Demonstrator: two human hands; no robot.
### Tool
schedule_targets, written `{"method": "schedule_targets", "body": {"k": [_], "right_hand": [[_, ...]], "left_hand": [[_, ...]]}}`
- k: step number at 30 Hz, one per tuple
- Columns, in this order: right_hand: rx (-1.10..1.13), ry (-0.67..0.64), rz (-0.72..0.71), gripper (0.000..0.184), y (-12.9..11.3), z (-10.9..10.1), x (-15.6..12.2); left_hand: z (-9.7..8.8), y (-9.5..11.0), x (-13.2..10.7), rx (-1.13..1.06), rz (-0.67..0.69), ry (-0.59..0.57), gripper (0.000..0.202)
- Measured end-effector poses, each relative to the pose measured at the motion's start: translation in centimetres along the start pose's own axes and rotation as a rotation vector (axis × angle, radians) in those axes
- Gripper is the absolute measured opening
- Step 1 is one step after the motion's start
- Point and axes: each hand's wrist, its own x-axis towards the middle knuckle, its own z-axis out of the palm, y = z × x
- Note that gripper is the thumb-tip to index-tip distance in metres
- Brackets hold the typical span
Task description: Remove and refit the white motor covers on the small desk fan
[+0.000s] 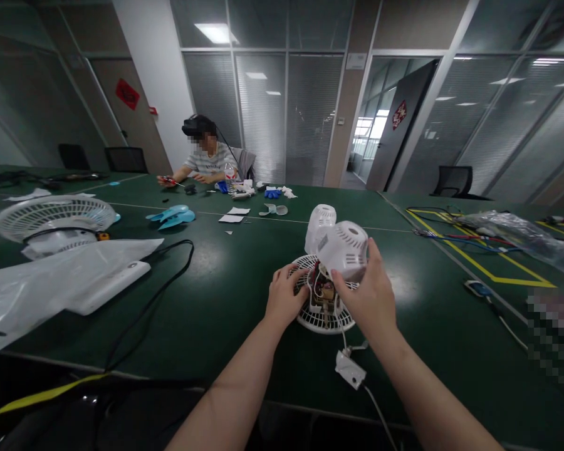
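Right hand [373,291]: closed on a rounded white slotted plastic motor housing [343,247], thumb on the near edge, fingers along the right side. Housing raised and tilted above a round white plastic fan grille [326,324], partly over an exposed motor with brown and metallic parts and thin wires [326,291].

Left hand [284,294]: fingers half bent at the left rim of the grille, thumb spread a little apart; firmness of grip, cannot tell.

Just behind the housing: one upright rounded white plastic piece [318,225]. In front: one small white rectangular plastic box [350,369] on a white cord. All above or on a dark green tabletop [235,300].

Left side: second white fan grille [51,216], translucent plastic bag [42,300], light-blue plastic fan blades [172,216], black cable [169,269].

Far side: white paper slips [232,217]; co-worker's hand [169,181] with a red-handled tool.

Right side: yellow tape outline [489,272], crumpled clear plastic [521,235].
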Motion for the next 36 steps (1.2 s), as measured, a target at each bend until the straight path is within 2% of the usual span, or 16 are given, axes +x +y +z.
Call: {"method": "schedule_targets", "body": {"k": [2, 5, 13, 16, 19, 22, 26, 32, 36], "right_hand": [[-0.065, -0.078, -0.001, 0.088, -0.1, 0.2, -1.9], [-0.14, -0.164, 0.002, 0.084, -0.3, 0.8, -3.2], [-0.229, -0.217, -0.013, 0.085, -0.1, 1.2, -3.8], [-0.231, -0.235, -0.025, 0.084, 0.2, 1.3, -3.9], [-0.228, -0.253, -0.056, 0.082, 0.5, 1.2, -3.8], [-0.134, -0.292, -0.098, 0.077, 1.3, 0.8, -3.4], [0.12, -0.404, -0.156, 0.074, 3.6, 0.5, -2.7], [0.422, -0.45, -0.066, 0.098, 6.7, 2.3, -2.0], [0.595, -0.501, -0.054, 0.094, 7.2, 3.3, -2.2]], "left_hand": [[0.1, 0.0, -0.1, 0.007, 0.003, 0.004, 0.042], [0.2, 0.0, -0.3, 0.016, 0.01, 0.011, 0.043], [0.4, 0.0, -0.2, 0.034, -0.018, -0.005, 0.046], [0.3, 0.2, -0.3, -0.091, 0.05, -0.009, 0.051], [0.1, 0.7, -0.6, -0.306, 0.173, -0.097, 0.057], [0.1, 1.1, -0.8, -0.388, 0.2, -0.167, 0.072], [0.4, 1.1, -0.6, -0.364, 0.183, -0.159, 0.091], [0.3, 1.3, -0.3, -0.37, 0.203, -0.138, 0.091], [0.1, 1.6, -0.5, -0.407, 0.157, -0.143, 0.089]]}}
